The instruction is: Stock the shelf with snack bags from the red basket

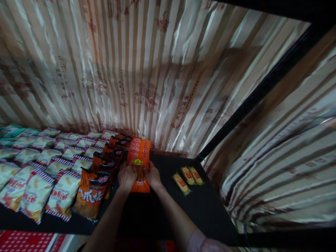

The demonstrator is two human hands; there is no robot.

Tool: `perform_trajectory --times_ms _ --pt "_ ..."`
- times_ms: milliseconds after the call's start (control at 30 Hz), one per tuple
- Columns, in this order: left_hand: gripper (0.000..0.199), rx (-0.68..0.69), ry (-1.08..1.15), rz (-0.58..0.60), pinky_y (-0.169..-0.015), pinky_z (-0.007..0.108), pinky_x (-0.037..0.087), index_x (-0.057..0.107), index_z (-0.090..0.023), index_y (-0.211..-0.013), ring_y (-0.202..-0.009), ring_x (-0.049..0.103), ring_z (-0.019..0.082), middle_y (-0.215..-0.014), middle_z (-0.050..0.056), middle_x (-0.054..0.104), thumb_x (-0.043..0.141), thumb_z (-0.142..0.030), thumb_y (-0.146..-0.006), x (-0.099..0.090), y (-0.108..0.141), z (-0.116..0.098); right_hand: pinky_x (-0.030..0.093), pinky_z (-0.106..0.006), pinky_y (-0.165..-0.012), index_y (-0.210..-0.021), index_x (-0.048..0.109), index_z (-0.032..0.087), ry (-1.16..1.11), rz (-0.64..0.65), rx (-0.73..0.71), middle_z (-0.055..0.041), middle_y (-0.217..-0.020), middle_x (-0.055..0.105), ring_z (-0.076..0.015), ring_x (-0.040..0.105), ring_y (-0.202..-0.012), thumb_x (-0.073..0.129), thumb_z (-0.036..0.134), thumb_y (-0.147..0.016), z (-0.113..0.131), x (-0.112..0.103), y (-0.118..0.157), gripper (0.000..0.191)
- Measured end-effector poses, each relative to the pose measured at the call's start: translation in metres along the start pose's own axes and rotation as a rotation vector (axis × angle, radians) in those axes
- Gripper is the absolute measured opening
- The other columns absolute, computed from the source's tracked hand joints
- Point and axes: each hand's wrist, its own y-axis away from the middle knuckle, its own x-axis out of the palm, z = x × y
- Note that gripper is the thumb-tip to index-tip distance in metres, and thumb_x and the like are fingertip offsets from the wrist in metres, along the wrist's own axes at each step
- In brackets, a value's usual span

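A row of overlapping orange snack packets (139, 148) lies on the black shelf, close to the curtain. My left hand (127, 176) grips its left side, and my right hand (153, 175) grips the right side, fingers curled at the edges. Between my hands, part of the front packet shows brown sticks through a clear window. Just left of my left hand stands a line of orange and black snack bags (90, 194). Several small yellow packets (181, 183) rest to the right of my right hand.
Rows of white snack bags (36, 194) fill the left of the shelf (164, 171), with green bags (13, 130) at the far left. A pleated curtain (147, 77) hangs behind. A black frame post (252, 94) slants up at right. A red checked item (25, 241) sits below left.
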Motion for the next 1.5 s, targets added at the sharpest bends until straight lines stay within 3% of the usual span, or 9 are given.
perform_trajectory --times_ms 433,600,733,967,1200,1500 --pt "0.034 0.015 -0.069 -0.039 -0.081 0.029 0.041 0.059 -0.012 -0.105 -0.097 0.055 0.022 -0.100 0.012 0.060 0.035 -0.021 -0.084 0.004 -0.004 0.001 0.044 -0.024 -0.074 -0.119 0.047 0.014 -0.018 -0.013 0.019 -0.0099 -0.100 0.068 -0.0188 0.065 -0.089 0.045 0.021 -0.084 0.000 0.003 -0.003 0.035" --pt "0.034 0.084 -0.137 -0.198 -0.086 0.039 0.040 0.060 -0.010 -0.106 -0.105 0.050 0.028 -0.113 0.017 0.057 0.040 -0.022 -0.081 0.008 0.003 -0.004 0.045 -0.024 -0.075 -0.121 0.046 0.013 -0.031 -0.031 0.007 -0.0115 -0.101 0.068 -0.0189 0.065 -0.089 0.045 0.022 -0.085 -0.003 0.008 -0.004 0.038" --pt "0.037 0.243 -0.101 -0.280 -0.093 0.041 0.038 0.059 -0.011 -0.112 -0.120 0.040 0.030 -0.128 0.015 0.050 0.039 -0.027 -0.084 0.025 0.005 -0.009 0.045 -0.025 -0.074 -0.122 0.045 0.013 -0.029 -0.026 -0.003 -0.0127 -0.101 0.068 -0.0203 0.065 -0.088 0.044 0.026 -0.086 -0.005 0.009 -0.003 0.038" --pt "0.038 0.355 -0.020 -0.266 -0.103 0.045 0.029 0.056 -0.019 -0.118 -0.131 0.029 0.029 -0.134 0.009 0.047 0.040 -0.026 -0.085 0.052 -0.003 -0.001 0.046 -0.026 -0.076 -0.126 0.042 0.008 -0.006 -0.038 -0.018 -0.0153 -0.103 0.067 -0.0213 0.065 -0.089 0.044 0.026 -0.086 -0.005 0.008 -0.002 0.044" --pt "0.039 0.347 -0.007 -0.266 -0.104 0.047 0.028 0.055 -0.018 -0.120 -0.125 0.038 0.028 -0.130 0.010 0.051 0.039 -0.025 -0.085 0.057 -0.004 0.000 0.046 -0.025 -0.073 -0.127 0.041 0.007 0.032 -0.034 -0.013 -0.0141 -0.096 0.069 -0.0203 0.066 -0.085 0.043 0.024 -0.086 -0.006 0.009 -0.002 0.044" --pt "0.039 0.330 0.009 -0.228 -0.103 0.048 0.029 0.055 -0.023 -0.121 -0.124 0.038 0.030 -0.131 0.011 0.050 0.043 -0.026 -0.084 0.055 -0.005 -0.001 0.046 -0.027 -0.071 -0.127 0.042 0.009 0.181 0.012 0.001 -0.0157 -0.097 0.068 -0.0228 0.066 -0.087 0.041 0.026 -0.087 0.000 0.001 -0.001 0.044"
